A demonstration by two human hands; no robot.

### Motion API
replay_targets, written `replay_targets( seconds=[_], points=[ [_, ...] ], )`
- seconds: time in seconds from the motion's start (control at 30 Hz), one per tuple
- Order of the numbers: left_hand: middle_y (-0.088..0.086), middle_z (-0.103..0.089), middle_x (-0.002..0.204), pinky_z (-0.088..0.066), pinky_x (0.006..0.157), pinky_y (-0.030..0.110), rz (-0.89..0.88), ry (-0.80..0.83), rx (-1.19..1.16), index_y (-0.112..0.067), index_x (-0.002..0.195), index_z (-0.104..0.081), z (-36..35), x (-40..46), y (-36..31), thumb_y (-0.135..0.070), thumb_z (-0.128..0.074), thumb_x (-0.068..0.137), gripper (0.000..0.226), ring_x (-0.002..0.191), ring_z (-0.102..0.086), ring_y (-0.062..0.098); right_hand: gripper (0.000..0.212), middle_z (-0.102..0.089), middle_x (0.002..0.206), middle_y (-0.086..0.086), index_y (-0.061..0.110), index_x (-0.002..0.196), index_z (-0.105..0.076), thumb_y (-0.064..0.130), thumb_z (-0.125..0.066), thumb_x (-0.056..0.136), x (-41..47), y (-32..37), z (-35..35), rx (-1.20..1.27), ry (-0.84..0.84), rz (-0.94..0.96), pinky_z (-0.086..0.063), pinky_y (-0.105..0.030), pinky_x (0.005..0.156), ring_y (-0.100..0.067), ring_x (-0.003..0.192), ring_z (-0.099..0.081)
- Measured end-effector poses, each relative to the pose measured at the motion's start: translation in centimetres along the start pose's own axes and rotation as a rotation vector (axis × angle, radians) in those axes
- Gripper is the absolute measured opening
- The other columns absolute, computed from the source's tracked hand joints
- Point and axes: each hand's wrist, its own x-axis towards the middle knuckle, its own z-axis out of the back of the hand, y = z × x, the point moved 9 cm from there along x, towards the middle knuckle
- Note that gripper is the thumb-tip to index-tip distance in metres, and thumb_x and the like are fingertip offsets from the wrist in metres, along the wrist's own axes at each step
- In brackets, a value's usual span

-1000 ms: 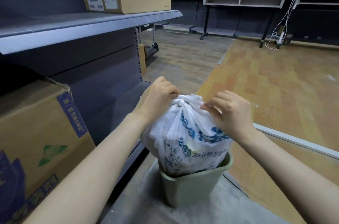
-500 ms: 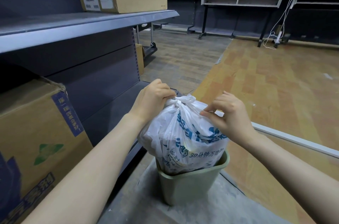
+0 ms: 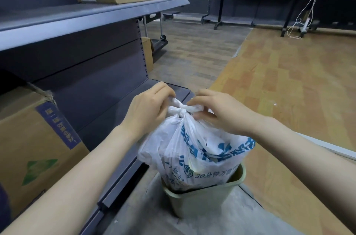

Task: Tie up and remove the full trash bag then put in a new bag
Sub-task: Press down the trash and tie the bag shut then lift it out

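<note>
- Progress: the white trash bag [image 3: 194,150] with blue print sits in the pale green waste bin [image 3: 204,202], its neck gathered into a knot [image 3: 182,110] above the bin's rim. I judge the tying step to be nearly finished, with the knot formed but perhaps not yet pulled tight.
- What is left, by my reading: cinch the knot, lift the bag out of the bin, set it aside, then line the bin with a new bag. No spare bag shows anywhere in view.
- Left hand [image 3: 148,111]: its fingers [image 3: 165,90] are curled and clenched round the bag's left tail, just left of the knot. The fingertips are tucked out of sight behind the plastic, so exactly how they pinch it cannot be told.
- Between the two hands: the knot sits touching both sets of fingers, with the bag's full body hanging directly below them and bulging over the bin's mouth.
- Right hand [image 3: 223,113]: its fingers [image 3: 200,96] are bent over the top and the thumb comes from below, grasping the right tail of the bag just right of the knot.
- Beyond the fingers: a grey metal shelf unit [image 3: 92,15] stands to the left of the left hand, carrying a cardboard box [image 3: 34,148] low down. Wood-patterned floor [image 3: 289,80] stretches away right of the right hand.
</note>
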Motion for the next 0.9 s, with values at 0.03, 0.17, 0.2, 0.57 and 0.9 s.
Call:
replay_targets(
  seconds=[0.03, 0.17, 0.2, 0.57, 0.9],
  points=[
    [0.003, -0.064, 0.086, -0.050, 0.048, 0.040, 0.002, 0.016, -0.004, -0.008, 0.090, -0.063, -0.4, 0.3, 0.3, -0.016, -0.033, 0.085, 0.031, 0.064, -0.060, 0.030, 0.028, -0.058, 0.107, 0.002, 0.019, 0.119, -0.061, 0.025, -0.055, 0.092, 0.2, -0.3, -0.2, -0.012, 0.019, 0.004, -0.045, -0.032, 0.075, -0.013, 0.083, -0.051],
    [0.003, -0.064, 0.079, -0.050, 0.046, 0.041, -0.016, 0.078, -0.007, -0.009, 0.089, -0.062, -1.8, 1.7, 0.9, -0.013, -0.032, 0.081, 0.031, 0.062, -0.060, 0.029, 0.022, -0.051, 0.102, 0.001, 0.021, 0.113, -0.057, 0.027, -0.050, 0.092, 0.9, -0.5, -0.8, -0.103, 0.080, 0.052, -0.048, -0.042, 0.069, -0.025, 0.081, -0.057],
    [0.003, -0.064, 0.076, -0.049, 0.045, 0.041, -0.022, 0.087, -0.010, -0.009, 0.088, -0.062, -2.1, 2.0, 0.9, -0.013, -0.032, 0.080, 0.031, 0.060, -0.060, 0.028, 0.024, -0.048, 0.102, 0.002, 0.022, 0.114, -0.055, 0.031, -0.048, 0.092, 1.0, -0.5, -0.9, -0.091, 0.113, 0.054, -0.047, -0.042, 0.070, -0.024, 0.080, -0.055],
    [0.003, -0.064, 0.077, -0.049, 0.045, 0.042, -0.058, 0.114, -0.068, -0.013, 0.096, -0.056, -3.3, 2.8, 1.8, -0.011, -0.036, 0.084, 0.023, 0.058, -0.059, 0.029, 0.028, -0.041, 0.099, 0.013, 0.019, 0.104, -0.054, 0.044, -0.052, 0.091, 2.4, 0.1, -1.3, 0.022, 0.189, 0.016, -0.046, -0.038, 0.077, -0.019, 0.083, -0.054],
    [-0.001, -0.064, 0.072, -0.042, 0.039, 0.031, 0.070, 0.286, 0.005, -0.012, 0.096, -0.061, -3.4, 1.5, 2.1, -0.008, -0.032, 0.070, 0.039, 0.057, -0.057, 0.028, 0.019, -0.062, 0.079, -0.008, 0.006, 0.089, -0.057, 0.021, -0.052, 0.078, 3.1, 1.5, -2.1, -0.102, 0.130, 0.102, -0.031, -0.027, 0.045, -0.030, 0.061, -0.059]
  ],
)
